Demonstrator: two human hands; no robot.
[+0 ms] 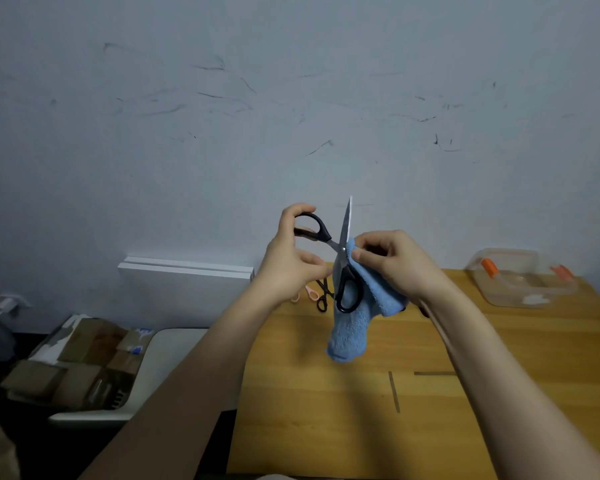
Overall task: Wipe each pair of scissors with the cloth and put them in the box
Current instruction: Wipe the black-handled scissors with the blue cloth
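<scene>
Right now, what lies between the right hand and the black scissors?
The blue cloth: the right hand pinches it against the open black scissors near their pivot, and the rest hangs down. The head view shows this.

Scuffed grey wall (291, 98) behind wooden table (465, 393)

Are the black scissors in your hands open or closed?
Open. The black scissors have handle loops spread wide apart; one blade sticks up alone, the other is hidden in the blue cloth.
</scene>
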